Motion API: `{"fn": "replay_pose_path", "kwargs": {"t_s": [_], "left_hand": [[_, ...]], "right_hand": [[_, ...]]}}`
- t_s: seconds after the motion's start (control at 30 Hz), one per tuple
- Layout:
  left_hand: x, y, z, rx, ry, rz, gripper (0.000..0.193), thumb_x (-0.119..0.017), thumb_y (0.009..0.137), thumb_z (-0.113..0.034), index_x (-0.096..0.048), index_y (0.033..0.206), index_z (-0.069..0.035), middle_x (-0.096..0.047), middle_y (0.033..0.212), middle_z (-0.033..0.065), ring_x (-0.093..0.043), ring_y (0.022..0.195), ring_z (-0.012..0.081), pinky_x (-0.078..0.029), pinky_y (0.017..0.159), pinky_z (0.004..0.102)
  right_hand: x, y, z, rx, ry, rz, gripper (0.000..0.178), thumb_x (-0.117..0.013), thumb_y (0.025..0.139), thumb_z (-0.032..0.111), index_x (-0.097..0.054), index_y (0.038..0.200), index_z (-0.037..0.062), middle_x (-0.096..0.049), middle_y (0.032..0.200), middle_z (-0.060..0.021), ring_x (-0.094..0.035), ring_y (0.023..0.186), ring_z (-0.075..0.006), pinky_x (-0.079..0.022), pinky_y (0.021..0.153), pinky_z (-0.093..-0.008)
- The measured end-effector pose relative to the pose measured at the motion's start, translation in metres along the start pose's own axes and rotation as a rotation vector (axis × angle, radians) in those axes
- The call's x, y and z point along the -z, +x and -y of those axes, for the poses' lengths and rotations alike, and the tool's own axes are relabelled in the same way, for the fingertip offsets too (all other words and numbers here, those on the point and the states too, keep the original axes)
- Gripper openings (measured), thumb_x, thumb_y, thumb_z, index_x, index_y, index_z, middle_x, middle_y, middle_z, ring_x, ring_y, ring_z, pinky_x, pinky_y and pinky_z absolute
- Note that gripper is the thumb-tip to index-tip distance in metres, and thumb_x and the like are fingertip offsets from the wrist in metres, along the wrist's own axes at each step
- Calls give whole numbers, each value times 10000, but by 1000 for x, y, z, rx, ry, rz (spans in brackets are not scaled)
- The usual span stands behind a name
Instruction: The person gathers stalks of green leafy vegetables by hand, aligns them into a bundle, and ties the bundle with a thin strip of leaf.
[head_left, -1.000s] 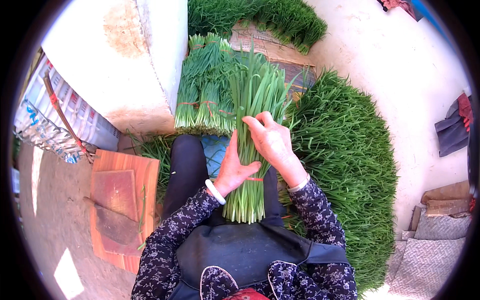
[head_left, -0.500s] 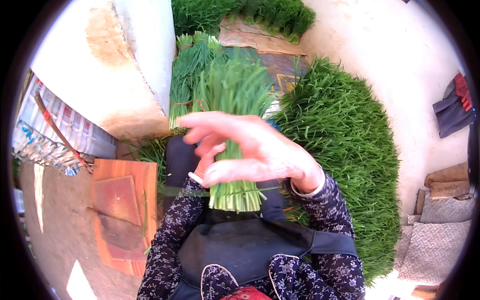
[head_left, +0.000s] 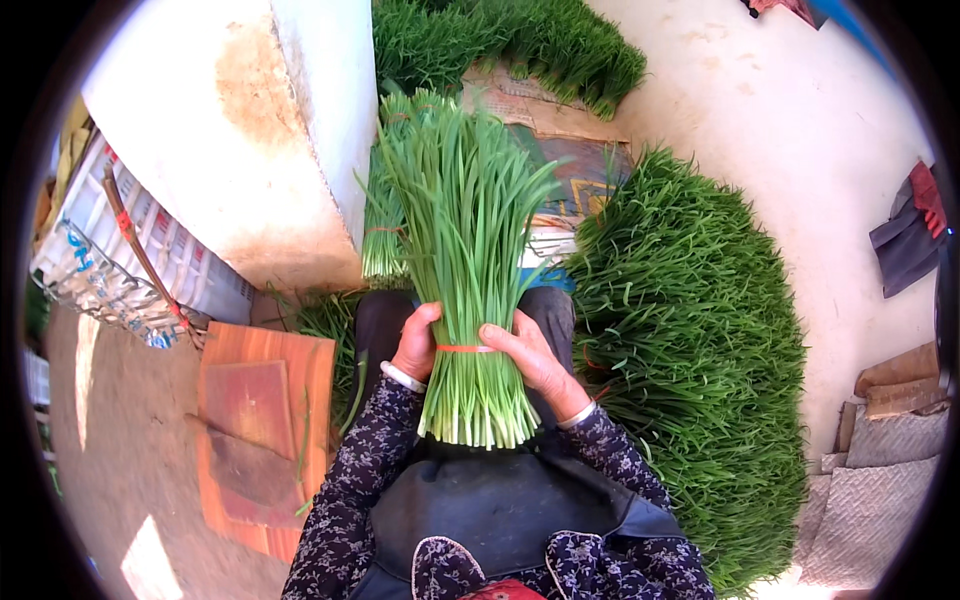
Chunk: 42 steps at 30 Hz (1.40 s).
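A thick bunch of garlic chives [head_left: 465, 230] stands out over my lap, leaves pointing away and pale cut ends toward me. An orange-red band [head_left: 465, 348] runs around it near the cut ends. On its left side my left hand [head_left: 415, 345] grips the bunch, fingers mostly hidden beneath. My right hand [head_left: 533, 357] holds the other side, thumb lying over the leaves beside the band. Behind it to the left lie more tied bunches [head_left: 383, 240].
A big heap of loose chives [head_left: 690, 370] fills the right side. More green bunches [head_left: 560, 45] lie along the far wall. At left are a wooden board [head_left: 265, 440] with a dark flat blade [head_left: 255, 468], a white wall corner [head_left: 290, 140] and stacked white packs [head_left: 175, 250].
My right hand, earlier raised and blurred above the bunch, has come down onto its right side. The band now shows snug around the bunch, and the view has shifted slightly.
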<state>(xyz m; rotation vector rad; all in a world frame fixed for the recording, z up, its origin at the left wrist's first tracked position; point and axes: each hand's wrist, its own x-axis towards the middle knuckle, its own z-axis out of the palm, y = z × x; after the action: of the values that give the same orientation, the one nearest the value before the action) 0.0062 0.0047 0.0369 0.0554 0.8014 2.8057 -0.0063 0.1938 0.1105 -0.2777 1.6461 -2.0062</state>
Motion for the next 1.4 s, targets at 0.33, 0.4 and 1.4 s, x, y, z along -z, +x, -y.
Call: {"fn": "replay_pose_path", "kwargs": {"t_s": [0.33, 0.4, 1.4], "left_hand": [[-43, 12, -29, -293, 551, -142, 729, -690, 807, -168, -362, 1441, -16, -528, 1333, 82, -511, 1216, 190, -394, 1065, 336], [-45, 16, -28, -340, 608, -125, 727, -726, 784, -166, -403, 1413, 2, -561, 1299, 88, -540, 1177, 200, -422, 1035, 342], [-24, 25, 9, -154, 1065, 219, 1124, -950, 552, -345, -366, 1448, 0, -537, 1353, 166, -518, 1261, 297, -393, 1088, 404]], "right_hand": [[-21, 17, 18, 249, -792, -281, 1006, -875, 679, 397, -356, 1436, -15, -561, 1311, -254, -574, 1211, -361, -459, 1010, -419], [-20, 23, 7, 254, -999, -285, 1075, -876, 673, 410, -290, 1477, 2, -498, 1381, -268, -523, 1268, -376, -445, 1028, -430], [126, -27, -68, 325, -1307, 301, 516, -427, 1031, 281, -298, 1519, 173, -478, 1462, -54, -530, 1226, -198, -470, 993, -381]]}}
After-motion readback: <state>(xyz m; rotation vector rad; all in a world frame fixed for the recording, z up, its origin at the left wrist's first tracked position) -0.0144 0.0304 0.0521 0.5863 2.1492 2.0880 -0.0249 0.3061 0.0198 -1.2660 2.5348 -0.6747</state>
